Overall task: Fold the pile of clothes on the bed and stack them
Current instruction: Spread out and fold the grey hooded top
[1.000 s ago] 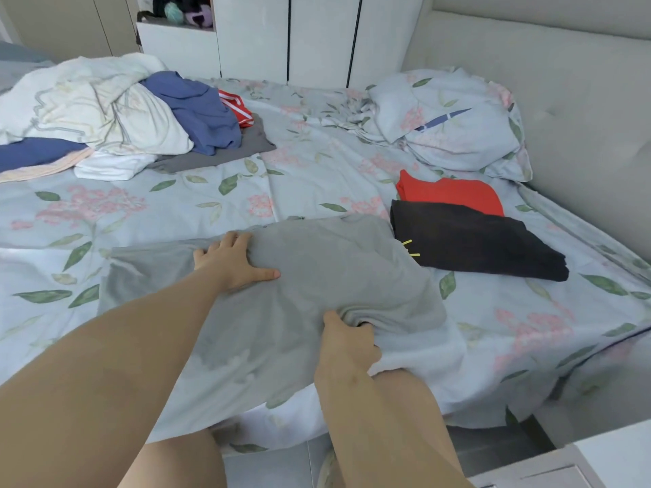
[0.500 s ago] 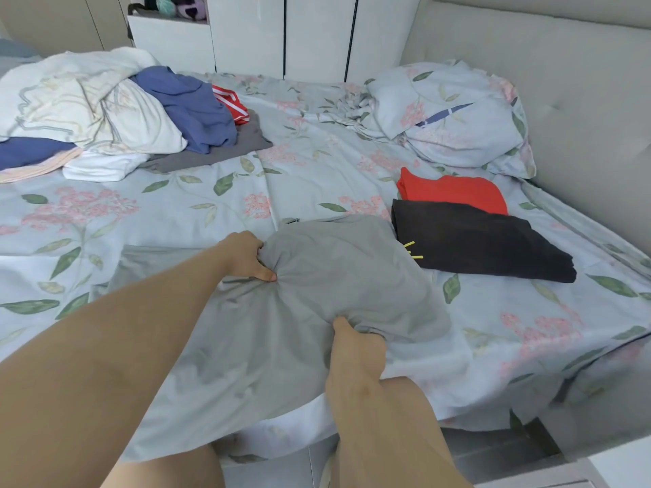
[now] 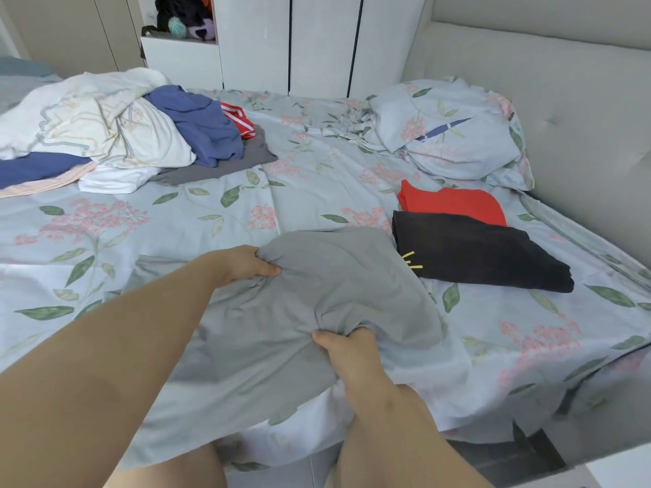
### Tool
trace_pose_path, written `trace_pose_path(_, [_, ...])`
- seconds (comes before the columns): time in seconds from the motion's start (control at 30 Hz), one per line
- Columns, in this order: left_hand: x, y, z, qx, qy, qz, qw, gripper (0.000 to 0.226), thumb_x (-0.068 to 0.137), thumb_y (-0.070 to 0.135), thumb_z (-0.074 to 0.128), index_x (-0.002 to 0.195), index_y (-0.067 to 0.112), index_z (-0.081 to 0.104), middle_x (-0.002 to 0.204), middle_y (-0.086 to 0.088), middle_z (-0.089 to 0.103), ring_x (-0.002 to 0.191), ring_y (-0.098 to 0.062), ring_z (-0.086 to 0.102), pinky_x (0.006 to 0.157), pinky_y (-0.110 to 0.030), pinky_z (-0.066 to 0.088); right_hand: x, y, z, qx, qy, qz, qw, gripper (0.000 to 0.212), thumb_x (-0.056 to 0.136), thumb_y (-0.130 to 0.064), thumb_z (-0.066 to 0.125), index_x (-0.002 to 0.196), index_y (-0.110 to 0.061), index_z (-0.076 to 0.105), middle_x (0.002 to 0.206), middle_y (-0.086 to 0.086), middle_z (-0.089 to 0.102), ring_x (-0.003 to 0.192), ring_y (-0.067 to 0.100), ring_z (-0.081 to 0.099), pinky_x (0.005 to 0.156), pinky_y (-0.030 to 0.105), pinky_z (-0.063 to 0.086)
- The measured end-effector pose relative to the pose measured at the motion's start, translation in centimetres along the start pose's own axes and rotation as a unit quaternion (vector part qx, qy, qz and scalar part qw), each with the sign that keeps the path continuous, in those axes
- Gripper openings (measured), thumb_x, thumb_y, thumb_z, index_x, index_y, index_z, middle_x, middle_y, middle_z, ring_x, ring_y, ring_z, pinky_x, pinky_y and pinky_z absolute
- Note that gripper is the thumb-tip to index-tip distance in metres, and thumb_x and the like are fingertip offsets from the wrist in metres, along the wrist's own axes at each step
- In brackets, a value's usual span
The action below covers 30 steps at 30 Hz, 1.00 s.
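The left hand (image 3: 250,264), flat on the grey garment (image 3: 338,276) a second earlier, had closed and pinched a bunch of its fabric. The right hand (image 3: 348,346) gripped the near fold, fingers apparently tucked under the cloth. The garment lay on the bed (image 3: 218,213) between both hands. The fold was judged under way. The unfolded pile (image 3: 141,135) lay well beyond the left hand.

Left hand (image 3: 246,264) pinching grey garment (image 3: 338,276), right hand (image 3: 347,350) fisted on it, forearms extended
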<state>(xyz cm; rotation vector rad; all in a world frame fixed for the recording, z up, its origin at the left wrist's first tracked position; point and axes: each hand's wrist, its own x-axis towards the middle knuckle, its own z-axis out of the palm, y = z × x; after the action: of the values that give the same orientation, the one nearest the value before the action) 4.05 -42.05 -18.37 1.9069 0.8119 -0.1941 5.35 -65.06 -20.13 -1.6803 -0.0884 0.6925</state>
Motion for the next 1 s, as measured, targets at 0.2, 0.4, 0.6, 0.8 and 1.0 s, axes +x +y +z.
trace_pose_path(0.2, [-2.4,2.4,-2.8,-0.139,0.051,0.027,0.989,0.024,0.091,0.025,0.062,0.114,0.017,0.058,0.104,-0.004,0.065,0.094,-0.022,0.062,0.083,-0.034,0.049,1.7,-5.8,-1.2,0.164,-0.022,0.005,0.986,0.011,0.089,-0.003,0.062,0.089,-0.015,0.061,0.092,0.007,0.068,0.081,0.026,0.064,0.072,0.04,0.054])
trace_pose_path(0.4, [-6.2,6.1,-5.2,-0.258,0.174,0.155,0.938,0.007,0.089,0.022,0.064,0.096,0.02,0.063,0.097,-0.002,0.067,0.083,-0.016,0.063,0.067,-0.025,0.052,2.5,-12.9,-3.2,0.216,-0.028,-0.076,0.973,0.017,0.082,-0.002,0.069,0.098,-0.008,0.066,0.099,0.012,0.071,0.089,0.028,0.068,0.087,0.046,0.053])
trace_pose_path(0.6, [-11.0,9.3,-6.0,-0.188,0.363,0.248,0.878,0.017,0.084,0.028,0.071,0.095,0.018,0.063,0.092,0.005,0.065,0.086,-0.013,0.061,0.075,-0.022,0.048,0.7,-17.6,-4.6,0.22,-0.011,-0.195,0.956,0.008,0.085,-0.004,0.067,0.086,-0.012,0.066,0.089,0.003,0.07,0.077,0.015,0.067,0.07,0.026,0.056])
trace_pose_path(0.8, [-13.8,10.4,-5.4,0.069,0.572,0.204,0.791,0.04,0.079,0.048,0.069,0.09,0.01,0.064,0.113,-0.006,0.048,0.117,-0.029,0.038,0.096,-0.034,0.031,0.2,-18.1,-5.3,-0.121,0.179,-0.331,0.918,0.031,0.086,-0.037,0.063,0.082,-0.006,0.058,0.104,0.012,0.06,0.103,0.032,0.054,0.09,0.044,0.045])
trace_pose_path(1.0, [-16.0,10.1,-4.4,-0.292,0.311,0.33,0.842,0.011,0.089,0.019,0.065,0.1,0.02,0.065,0.095,0.008,0.069,0.089,-0.009,0.065,0.072,-0.017,0.053,-1.4,-18.1,-6.3,-0.001,0.055,-0.398,0.916,0.007,0.094,-0.025,0.053,0.097,-0.023,0.06,0.118,-0.002,0.059,0.112,0.016,0.054,0.103,0.039,0.042])
